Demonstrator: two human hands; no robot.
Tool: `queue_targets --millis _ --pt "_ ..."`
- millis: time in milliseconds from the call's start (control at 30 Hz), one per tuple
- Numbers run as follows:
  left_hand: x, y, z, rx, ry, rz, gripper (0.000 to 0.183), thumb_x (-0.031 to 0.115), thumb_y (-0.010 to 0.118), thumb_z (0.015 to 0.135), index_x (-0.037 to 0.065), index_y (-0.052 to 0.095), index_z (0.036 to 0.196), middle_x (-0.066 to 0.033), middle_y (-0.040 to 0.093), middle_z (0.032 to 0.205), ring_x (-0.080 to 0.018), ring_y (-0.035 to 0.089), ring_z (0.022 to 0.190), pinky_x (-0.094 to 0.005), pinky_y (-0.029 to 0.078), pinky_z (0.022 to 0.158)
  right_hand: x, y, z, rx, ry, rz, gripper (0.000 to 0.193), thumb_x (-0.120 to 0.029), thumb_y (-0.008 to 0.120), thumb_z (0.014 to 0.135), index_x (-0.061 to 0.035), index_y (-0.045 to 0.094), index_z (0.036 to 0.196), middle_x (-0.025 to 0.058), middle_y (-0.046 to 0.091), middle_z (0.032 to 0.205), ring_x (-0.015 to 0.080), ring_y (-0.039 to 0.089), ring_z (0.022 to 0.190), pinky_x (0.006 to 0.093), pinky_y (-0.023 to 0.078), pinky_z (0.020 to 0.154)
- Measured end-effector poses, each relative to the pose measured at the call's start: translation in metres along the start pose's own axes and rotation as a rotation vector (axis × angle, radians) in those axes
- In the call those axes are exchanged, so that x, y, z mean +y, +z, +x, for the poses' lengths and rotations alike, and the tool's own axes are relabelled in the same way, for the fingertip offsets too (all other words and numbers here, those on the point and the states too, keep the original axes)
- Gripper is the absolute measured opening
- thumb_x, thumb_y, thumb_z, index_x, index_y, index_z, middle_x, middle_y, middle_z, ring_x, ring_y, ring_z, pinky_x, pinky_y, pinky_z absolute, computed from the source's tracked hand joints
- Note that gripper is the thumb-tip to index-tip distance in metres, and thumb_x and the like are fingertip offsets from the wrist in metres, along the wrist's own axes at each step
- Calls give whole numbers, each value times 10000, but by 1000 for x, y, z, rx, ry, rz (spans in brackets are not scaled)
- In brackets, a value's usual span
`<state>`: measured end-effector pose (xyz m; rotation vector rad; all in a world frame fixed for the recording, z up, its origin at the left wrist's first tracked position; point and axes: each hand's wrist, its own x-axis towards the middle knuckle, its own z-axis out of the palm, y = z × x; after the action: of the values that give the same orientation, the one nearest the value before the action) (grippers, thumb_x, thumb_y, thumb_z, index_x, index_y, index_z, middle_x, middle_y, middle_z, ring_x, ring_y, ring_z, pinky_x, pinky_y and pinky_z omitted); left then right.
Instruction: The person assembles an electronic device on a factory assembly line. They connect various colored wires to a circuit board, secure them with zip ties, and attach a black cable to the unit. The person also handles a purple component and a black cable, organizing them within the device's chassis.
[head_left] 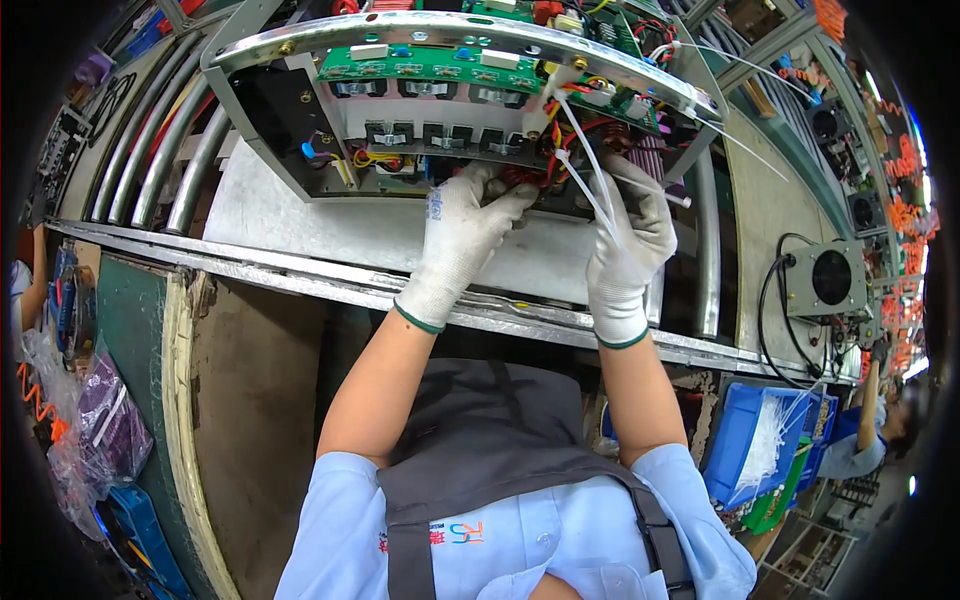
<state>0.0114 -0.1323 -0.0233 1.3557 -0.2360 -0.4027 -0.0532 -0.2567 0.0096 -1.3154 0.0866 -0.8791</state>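
Note:
An open metal-framed electrical unit (465,42) with green circuit boards (430,66) stands before me. My left hand (465,228), in a white glove, reaches into its near lower side, thumb and fingers closed around red wires (522,178); the fingertips are partly hidden. My gloved right hand (630,235) is at the lower right of the unit, its fingers bent together on a white cable tie (650,185) whose end sticks out past the hand. More long white cable ties (580,125) hang from the wiring, crossing in front of the right hand.
Metal rollers (190,165) and a pale board (270,215) lie under the unit. At right are a boxy fan unit (828,280) with black cables and a blue bin (750,440) of white cable ties. Another person (868,440) works at far right. Plastic-wrapped parts (110,410) lie left.

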Motion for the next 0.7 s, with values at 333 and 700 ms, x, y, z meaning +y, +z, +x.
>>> queue_targets --millis 333,700 --pt "-7 1 6 14 38 62 236 169 690 817 -9 649 967 -50 643 714 -88 544 571 -239 441 537 6 -2 3 -24 -202 -200 192 82 665 826 53 651 1016 93 680 957 105 629 847 219 500 780" --pt "-7 3 4 34 58 -27 252 121 690 817 -14 628 1020 -51 673 818 -80 566 652 -234 464 574 13 -13 6 -154 -64 -334 177 60 661 815 33 670 989 110 685 955 123 636 848 239 497 770"
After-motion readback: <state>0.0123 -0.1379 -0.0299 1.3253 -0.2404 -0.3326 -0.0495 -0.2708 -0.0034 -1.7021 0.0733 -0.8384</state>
